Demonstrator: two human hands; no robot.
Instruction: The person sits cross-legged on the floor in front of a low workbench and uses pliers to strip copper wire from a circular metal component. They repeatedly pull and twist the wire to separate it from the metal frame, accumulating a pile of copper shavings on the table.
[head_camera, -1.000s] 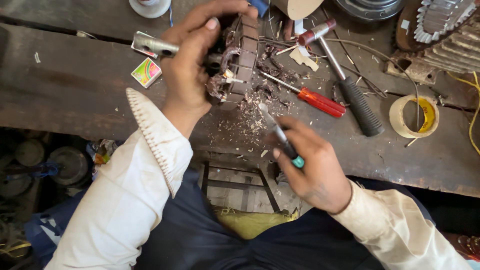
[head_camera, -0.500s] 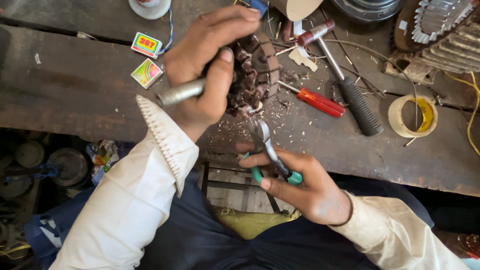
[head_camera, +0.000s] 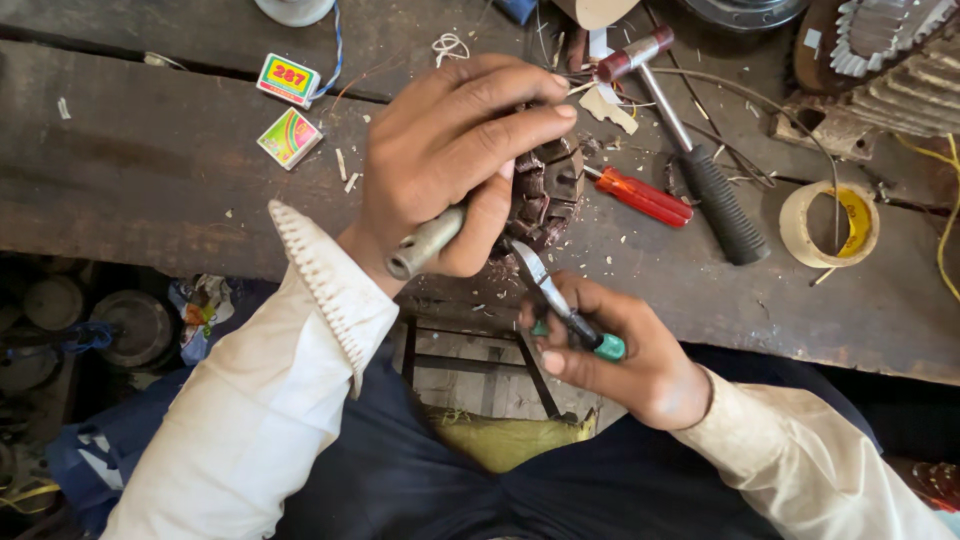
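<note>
Two hands working close together at the near edge of the worktop (head_camera: 150, 190). Left hand (head_camera: 450, 160) clenching around a motor armature (head_camera: 545, 190), fingers wrapping over its dark slotted core, thumb pressing along the metal shaft (head_camera: 425, 243) that is poking out toward the near left. Long axis of the armature running from near left to far right, shaft end pointing back at the body. Right hand (head_camera: 620, 345) grasping green-handled pliers (head_camera: 555, 300), handles squeezed in the fist, metal nose pointing up and left, tip meeting the near face of the core just below the left thumb. Armature thus lying directly beyond and slightly left of the right hand, pliers lined up almost across its axis; right hand being the nearer one to the exposed windings, left hand covering most of the top.

Lying just right of the core: a red-handled screwdriver (head_camera: 645, 197), then a hammer (head_camera: 700, 170) with a black grip angling from far left to near right. Farther right, a roll of tape (head_camera: 830, 225) sitting flat. Resting well to the left, two small colourful boxes (head_camera: 290, 110). Scattering around the core, chips and wire scraps. Showing below the worktop edge, white sleeves and dark cloth over the lap.
</note>
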